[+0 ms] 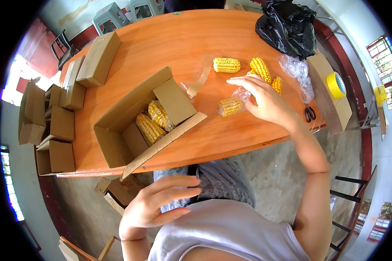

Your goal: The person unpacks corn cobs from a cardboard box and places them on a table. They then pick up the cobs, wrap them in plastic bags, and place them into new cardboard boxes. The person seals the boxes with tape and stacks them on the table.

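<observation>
My right hand [264, 98] is over the table with its fingers apart, close beside a plastic-wrapped ear of corn [231, 106]. Past its fingertips lie a bare piece of corn [226, 65] and several more bare ears [260, 69], partly hidden by the hand. In front of my torso, below the table edge, my left hand [163, 199] hangs in the air, fingers spread, holding nothing. An open cardboard box [117, 140] stands tilted across the view at the table's near edge; inside are two ears of corn [149, 128], at least one in clear plastic.
Closed cardboard boxes [99, 60] and several open ones [62, 124] line the left side. A strip of tape [201, 80] lies behind the open box. On the right are a black plastic bag [285, 29], clear plastic bags [295, 70], black-handled scissors [309, 113] and a yellow tape roll [336, 85].
</observation>
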A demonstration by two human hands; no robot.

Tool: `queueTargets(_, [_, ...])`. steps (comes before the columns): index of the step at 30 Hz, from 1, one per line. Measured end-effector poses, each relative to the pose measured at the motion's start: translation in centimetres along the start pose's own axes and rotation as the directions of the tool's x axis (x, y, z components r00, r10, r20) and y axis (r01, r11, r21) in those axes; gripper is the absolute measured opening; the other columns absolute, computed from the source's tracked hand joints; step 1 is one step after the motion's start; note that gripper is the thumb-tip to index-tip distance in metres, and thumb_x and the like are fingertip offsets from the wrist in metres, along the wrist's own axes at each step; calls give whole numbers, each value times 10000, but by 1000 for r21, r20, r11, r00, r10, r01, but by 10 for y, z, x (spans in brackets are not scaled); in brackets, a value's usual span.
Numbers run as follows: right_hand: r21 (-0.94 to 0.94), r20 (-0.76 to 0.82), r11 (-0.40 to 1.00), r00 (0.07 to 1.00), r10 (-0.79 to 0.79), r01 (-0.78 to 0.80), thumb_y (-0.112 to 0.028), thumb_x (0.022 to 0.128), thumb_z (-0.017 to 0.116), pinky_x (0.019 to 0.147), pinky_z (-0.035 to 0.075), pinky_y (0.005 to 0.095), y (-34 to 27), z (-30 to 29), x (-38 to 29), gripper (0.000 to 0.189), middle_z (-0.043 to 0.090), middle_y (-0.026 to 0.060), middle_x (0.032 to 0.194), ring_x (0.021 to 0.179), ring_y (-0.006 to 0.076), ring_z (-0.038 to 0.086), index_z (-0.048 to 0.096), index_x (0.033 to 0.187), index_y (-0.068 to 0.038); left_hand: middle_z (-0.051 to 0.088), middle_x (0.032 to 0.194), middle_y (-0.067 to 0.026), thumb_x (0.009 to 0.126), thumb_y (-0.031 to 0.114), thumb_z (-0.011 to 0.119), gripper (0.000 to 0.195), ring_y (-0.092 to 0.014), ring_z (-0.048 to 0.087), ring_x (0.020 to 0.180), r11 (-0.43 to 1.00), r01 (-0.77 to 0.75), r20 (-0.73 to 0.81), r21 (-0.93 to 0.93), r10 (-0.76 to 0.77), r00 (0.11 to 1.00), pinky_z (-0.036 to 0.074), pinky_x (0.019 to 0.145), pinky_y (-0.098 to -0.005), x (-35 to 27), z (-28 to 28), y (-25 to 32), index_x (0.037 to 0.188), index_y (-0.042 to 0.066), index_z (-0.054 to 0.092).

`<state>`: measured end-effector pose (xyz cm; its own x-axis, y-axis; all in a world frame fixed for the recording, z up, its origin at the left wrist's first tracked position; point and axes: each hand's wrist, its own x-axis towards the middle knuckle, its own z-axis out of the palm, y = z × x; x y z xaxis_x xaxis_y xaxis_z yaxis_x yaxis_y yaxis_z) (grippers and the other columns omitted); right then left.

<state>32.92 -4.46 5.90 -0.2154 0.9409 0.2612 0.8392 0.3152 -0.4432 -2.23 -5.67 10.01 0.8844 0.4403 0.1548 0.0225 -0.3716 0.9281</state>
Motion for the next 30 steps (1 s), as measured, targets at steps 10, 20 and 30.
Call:
queueTargets(10, [-184, -158, 967, 966, -206, 176, -153, 748, 739, 761, 510, 329, 8, 52, -2, 94, 699, 28, 901, 882, 191, 635, 716, 796, -75, 622, 1131, -150, 825, 40, 681, 342, -291, 589, 1074, 997, 74, -73, -28, -76, 994, 457, 936, -359, 44, 40, -70, 1154, -11, 601])
queueTargets(20, [239, -267, 963, 945, 187, -123, -141, 790, 738, 652, 494, 266, 4, 4, -3, 131, 697, 70, 841, 726, 163, 631, 714, 861, -33, 559, 1206, -183, 882, 144, 646, 574, -275, 584, 1085, 976, 168, -154, -136, -189, 970, 477, 940, -361, 103, 65, -109, 1355, -6, 357])
queueTargets(30, [-52, -170, 984, 969, -179, 172, -173, 751, 733, 772, 507, 347, 13, 26, -9, 164, 684, 52, 893, 890, 232, 615, 695, 868, -65, 493, 1259, -206, 877, 93, 631, 715, -249, 570, 1088, 957, 107, -241, -271, -175, 955, 509, 898, -340, 137, 80, -133, 1430, -26, 194])
